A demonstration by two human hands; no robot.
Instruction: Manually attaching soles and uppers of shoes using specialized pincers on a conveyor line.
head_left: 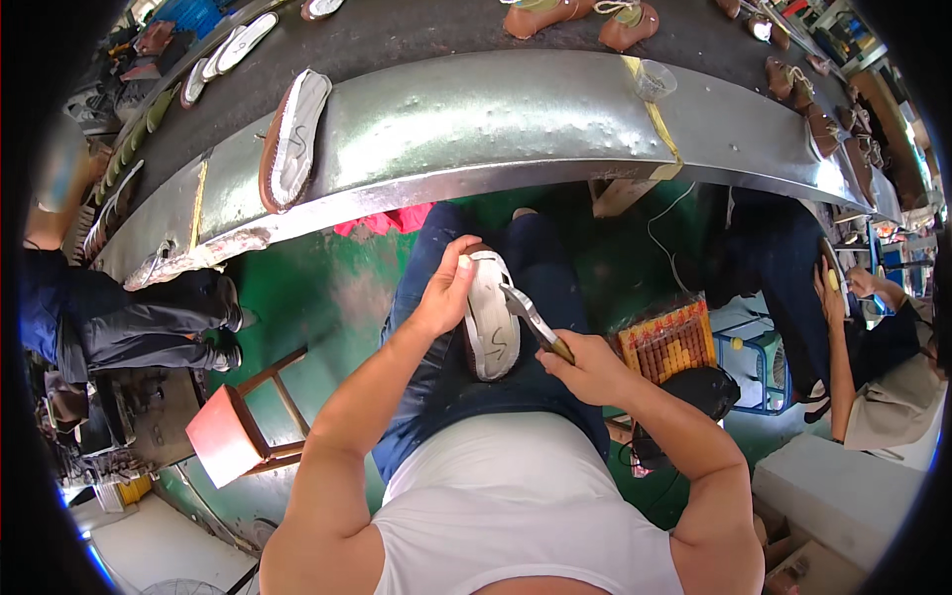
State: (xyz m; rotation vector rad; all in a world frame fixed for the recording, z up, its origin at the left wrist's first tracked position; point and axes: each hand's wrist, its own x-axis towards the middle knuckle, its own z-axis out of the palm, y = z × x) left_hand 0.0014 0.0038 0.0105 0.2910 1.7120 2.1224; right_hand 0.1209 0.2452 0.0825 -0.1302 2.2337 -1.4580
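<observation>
A shoe upper (492, 327) with a white underside and a dark curved mark rests sole side up on my lap. My left hand (451, 288) grips its far end, thumb on the white underside. In my right hand (590, 367) is a hammer (535, 322), its metal head touching or just above the shoe's right edge; which of the two I cannot tell. The fingers of my right hand wrap round the handle. Another shoe (296, 139), brown with a white underside, lies upturned on the metal ledge (496, 114) in front of me.
A dark conveyor belt (416, 45) beyond the ledge carries several shoes. A clear cup (654, 79) stands on the ledge. A red-seated stool (226, 436) is at my left, a beaded seat mat (666, 342) at my right. Other people work on both sides, one at right holding a shoe.
</observation>
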